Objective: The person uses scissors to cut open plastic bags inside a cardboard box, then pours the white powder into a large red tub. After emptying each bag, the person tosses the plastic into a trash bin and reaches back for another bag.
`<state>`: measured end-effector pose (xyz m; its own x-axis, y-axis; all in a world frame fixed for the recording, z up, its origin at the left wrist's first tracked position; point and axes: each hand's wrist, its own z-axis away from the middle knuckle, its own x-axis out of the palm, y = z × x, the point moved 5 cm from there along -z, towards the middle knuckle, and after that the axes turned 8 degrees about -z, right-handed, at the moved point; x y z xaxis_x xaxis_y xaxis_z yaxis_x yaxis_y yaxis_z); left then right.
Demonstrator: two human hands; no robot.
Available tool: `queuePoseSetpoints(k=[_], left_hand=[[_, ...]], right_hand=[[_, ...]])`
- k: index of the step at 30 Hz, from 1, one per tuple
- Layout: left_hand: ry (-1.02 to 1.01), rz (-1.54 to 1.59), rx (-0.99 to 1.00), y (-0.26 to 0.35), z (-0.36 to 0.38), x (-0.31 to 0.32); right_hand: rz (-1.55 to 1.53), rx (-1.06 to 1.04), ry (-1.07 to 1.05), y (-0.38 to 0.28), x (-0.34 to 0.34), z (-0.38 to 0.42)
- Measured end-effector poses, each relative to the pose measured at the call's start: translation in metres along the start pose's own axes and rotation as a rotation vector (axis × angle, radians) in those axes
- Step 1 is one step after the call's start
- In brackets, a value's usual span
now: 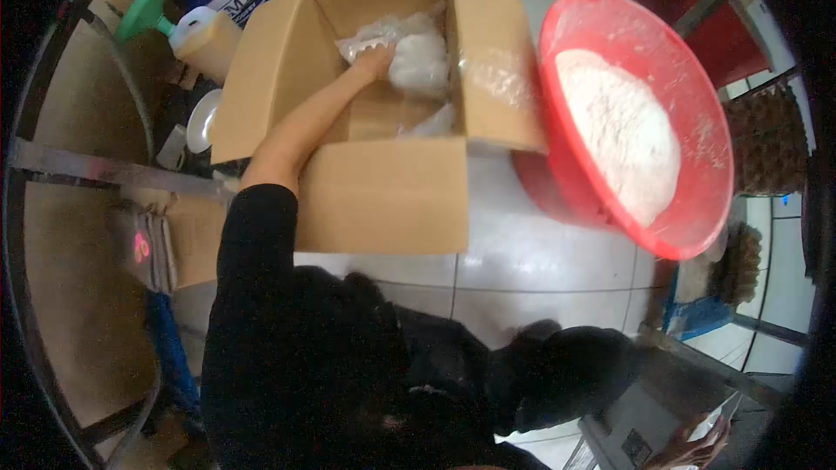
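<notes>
The person's left hand (376, 61) reaches down into an open cardboard box (383, 200) that stands on the tiled floor (522, 252), the forearm running from the black sleeve at the near-left corner of the box up toward its far side. The fingers are curled onto a clear plastic bag of white powder (418, 57) that lies against the far wall of the box; the hand looks closed on the bag's left end, though how firmly it grips cannot be told. The bag lies just beyond and to the right of the hand, its long axis running roughly across the box, from the hand toward the right-hand flap. A second, flatter piece of plastic lies nearer, below the bag. Just right of the box, touching its flap, a red basin (697, 61) holds a mound of white flour. The right hand is not in view, so the left is the only one near the bag.
</notes>
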<state>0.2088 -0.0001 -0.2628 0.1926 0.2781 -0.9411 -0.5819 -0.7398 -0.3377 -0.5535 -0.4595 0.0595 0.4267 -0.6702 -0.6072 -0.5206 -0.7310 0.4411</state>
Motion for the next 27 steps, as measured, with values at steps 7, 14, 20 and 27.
queuePoseSetpoints(k=[7, 14, 20, 27], left_hand=[[-0.250, 0.011, 0.203, 0.002, -0.036, 0.103], [-0.274, 0.202, 0.079, 0.009, -0.023, 0.062], [0.031, 0.246, 0.127, -0.009, -0.062, 0.107], [-0.165, 0.799, 0.034, 0.001, -0.003, 0.003]], right_hand=[[0.020, 0.032, -0.055, -0.042, 0.005, -0.018], [-0.152, 0.048, -0.140, -0.080, 0.019, -0.029], [-0.294, 0.055, -0.233, -0.098, 0.009, -0.032], [-0.315, -0.010, -0.203, -0.105, -0.008, -0.043]])
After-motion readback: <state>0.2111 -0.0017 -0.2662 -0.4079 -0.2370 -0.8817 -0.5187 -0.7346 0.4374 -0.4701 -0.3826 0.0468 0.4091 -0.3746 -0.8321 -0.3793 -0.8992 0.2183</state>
